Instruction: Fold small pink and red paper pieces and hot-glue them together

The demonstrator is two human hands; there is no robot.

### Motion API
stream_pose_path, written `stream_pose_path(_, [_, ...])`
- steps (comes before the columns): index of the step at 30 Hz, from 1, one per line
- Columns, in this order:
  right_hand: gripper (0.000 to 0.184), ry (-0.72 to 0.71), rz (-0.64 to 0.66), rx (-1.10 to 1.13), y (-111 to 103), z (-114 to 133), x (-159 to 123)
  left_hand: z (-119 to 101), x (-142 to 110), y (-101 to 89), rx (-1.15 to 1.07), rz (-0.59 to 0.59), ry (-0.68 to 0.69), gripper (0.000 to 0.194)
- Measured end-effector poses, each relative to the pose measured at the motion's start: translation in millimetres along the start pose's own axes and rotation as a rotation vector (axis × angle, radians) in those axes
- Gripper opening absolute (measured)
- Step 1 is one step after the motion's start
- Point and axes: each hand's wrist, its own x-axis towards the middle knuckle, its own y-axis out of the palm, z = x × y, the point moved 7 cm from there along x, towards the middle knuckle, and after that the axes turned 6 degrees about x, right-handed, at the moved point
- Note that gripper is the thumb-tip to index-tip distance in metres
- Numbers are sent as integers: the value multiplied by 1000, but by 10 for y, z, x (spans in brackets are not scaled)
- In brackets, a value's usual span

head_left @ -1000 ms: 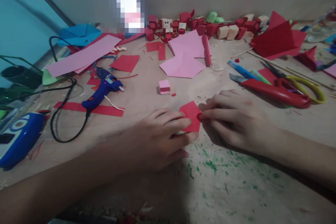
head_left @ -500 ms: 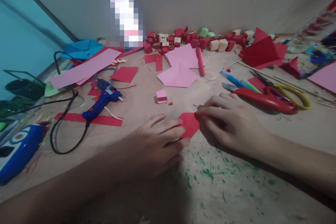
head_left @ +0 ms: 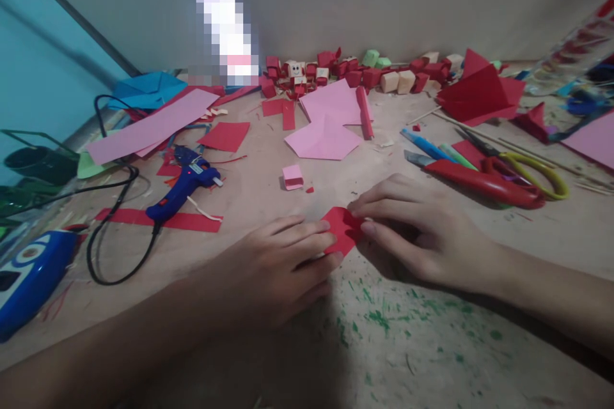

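A small piece of red paper (head_left: pixel 343 230) lies on the table between my two hands. My left hand (head_left: pixel 283 262) rests over its left part, fingertips pressing it, the thumb hidden. The right edge is pinched between the thumb and fingers of my right hand (head_left: pixel 412 223) and looks slightly lifted. Just beyond the paper sit a small folded pink paper box (head_left: pixel 292 177) and a tiny red scrap (head_left: pixel 309 190).
A blue glue gun (head_left: pixel 182 185) with a black cord lies left, near a blue device (head_left: pixel 36 281). To the right are a red-handled cutter (head_left: pixel 484 182) and yellow-handled scissors (head_left: pixel 540 176). Pink sheets (head_left: pixel 329 128) and several small paper cubes (head_left: pixel 369 77) stand farther back.
My right hand has shifted slightly left, and the right edge of the red paper is now bent up in its fingers. My left hand stays on the paper.
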Motion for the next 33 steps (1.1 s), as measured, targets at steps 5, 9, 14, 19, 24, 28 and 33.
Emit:
stream_pose_path(5, [20,-135,69,-1,68,81,-22,4,4,-20,-15,-28,6,24])
stream_pose_path(9, [21,-164,99,-36,111,91,-45,7,1,-32,-32,-42,8,27])
stream_pose_path(14, [24,-173,153,-74,166,88,-64,17,9,-24,-46,-40,-1,25])
stream_pose_path(19, [25,-174,183,-89,197,75,-70,20,0,-21,-59,-49,-11,24])
stream_pose_path(24, [26,-171,198,-80,214,72,-64,13,-5,-23,-62,-49,-17,23])
stream_pose_path(28, [26,-176,203,-75,212,73,-65,15,3,-17,-65,-42,-23,25])
stream_pose_path(33, [25,-175,209,-72,204,74,-69,16,8,9,-85,-8,-22,29])
